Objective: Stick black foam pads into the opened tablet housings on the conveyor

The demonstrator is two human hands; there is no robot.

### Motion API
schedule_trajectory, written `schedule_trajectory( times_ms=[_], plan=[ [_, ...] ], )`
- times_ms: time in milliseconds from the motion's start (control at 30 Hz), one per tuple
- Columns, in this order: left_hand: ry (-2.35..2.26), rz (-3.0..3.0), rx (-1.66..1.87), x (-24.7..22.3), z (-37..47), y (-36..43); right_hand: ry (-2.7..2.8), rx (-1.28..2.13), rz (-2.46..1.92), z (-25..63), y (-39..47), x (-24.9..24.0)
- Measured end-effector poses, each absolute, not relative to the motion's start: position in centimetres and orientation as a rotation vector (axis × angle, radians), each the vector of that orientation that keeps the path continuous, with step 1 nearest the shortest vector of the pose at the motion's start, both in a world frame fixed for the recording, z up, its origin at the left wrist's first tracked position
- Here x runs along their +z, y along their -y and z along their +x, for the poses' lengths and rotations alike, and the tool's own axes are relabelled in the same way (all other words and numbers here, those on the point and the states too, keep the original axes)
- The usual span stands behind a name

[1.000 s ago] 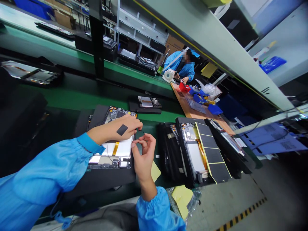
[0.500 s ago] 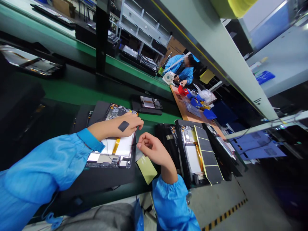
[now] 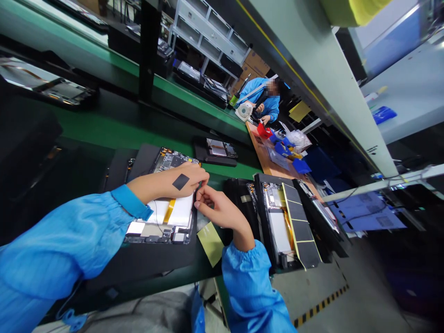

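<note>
An opened tablet [image 3: 180,208] with a white battery, an orange ribbon strip and exposed circuit boards lies in front of me on dark foam. Across its upper right part reaches my left hand [image 3: 185,181], fingers curled down at the right edge, with a black square patch stuck on its back. My right hand [image 3: 224,209] meets it at that edge, thumb and fingers drawn together in a pinch. Whatever is between the fingers of either hand is too small or hidden. Just below my right hand lies a yellow-green paper sheet [image 3: 211,245].
On the right stands another opened tablet [image 3: 277,226], partly covered by a backing sheet of black patches [image 3: 301,226]. A smaller opened device [image 3: 222,148] sits on foam behind my hands. A co-worker in blue [image 3: 267,99] sits beyond, near a white fan [image 3: 243,111].
My right hand has moved slightly up and left, closer to my left hand, which stays over the tablet's edge. The camera view has shifted slightly.
</note>
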State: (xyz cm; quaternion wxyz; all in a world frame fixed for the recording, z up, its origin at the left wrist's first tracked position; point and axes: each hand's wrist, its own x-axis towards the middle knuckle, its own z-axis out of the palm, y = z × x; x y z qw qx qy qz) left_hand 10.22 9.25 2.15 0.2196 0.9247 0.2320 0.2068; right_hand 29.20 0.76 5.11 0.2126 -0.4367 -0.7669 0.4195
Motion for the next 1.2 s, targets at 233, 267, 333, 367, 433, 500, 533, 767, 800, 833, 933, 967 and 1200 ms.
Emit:
schedule_trajectory(
  times_ms=[233, 267, 333, 367, 433, 500, 533, 767, 800, 833, 933, 967, 1200],
  plan=[
    [-0.628, 2.564, 0.563, 2.2, 10.3, -9.3, 2.164, 1.135, -1.184, 29.2, -1.0, 4.7],
    [-0.629, 2.565, 0.561, 2.2, 10.4, -9.4, 2.155, 1.133, -1.19, 29.1, -0.9, 4.6],
    [-0.639, 2.566, 0.555, 2.1, 10.5, -9.4, 2.125, 1.135, -1.219, 29.0, -1.0, 4.4],
    [-0.648, 2.566, 0.553, 2.1, 10.5, -9.3, 2.105, 1.137, -1.241, 29.0, -1.0, 4.4],
    [-0.666, 2.565, 0.549, 2.2, 10.6, -9.2, 2.06, 1.142, -1.289, 28.9, -1.2, 4.2],
    [-0.68, 2.559, 0.545, 2.5, 10.6, -9.1, 1.995, 1.123, -1.336, 28.7, -1.2, 3.9],
    [-0.687, 2.556, 0.544, 2.6, 10.6, -9.0, 1.946, 1.056, -1.364, 28.5, -1.1, 3.6],
    [-0.703, 2.544, 0.541, 2.6, 10.4, -9.1, 1.957, 0.487, -1.312, 26.9, 4.8, 1.4],
    [-0.7, 2.544, 0.544, 2.4, 10.3, -9.1, 1.968, 0.531, -1.321, 26.7, 6.1, 1.3],
    [-0.698, 2.545, 0.55, 2.3, 10.3, -9.2, 1.964, 0.58, -1.338, 26.7, 7.3, 1.3],
    [-0.689, 2.549, 0.573, 1.9, 10.1, -9.2, 1.924, 0.647, -1.374, 26.5, 9.3, 1.4],
    [-0.685, 2.551, 0.58, 1.8, 10.1, -9.2, 1.917, 0.633, -1.378, 26.5, 9.3, 1.5],
    [-0.686, 2.574, 0.587, 2.5, 10.3, -9.8, 1.834, 0.584, -1.422, 26.2, 6.2, 0.2]
  ],
)
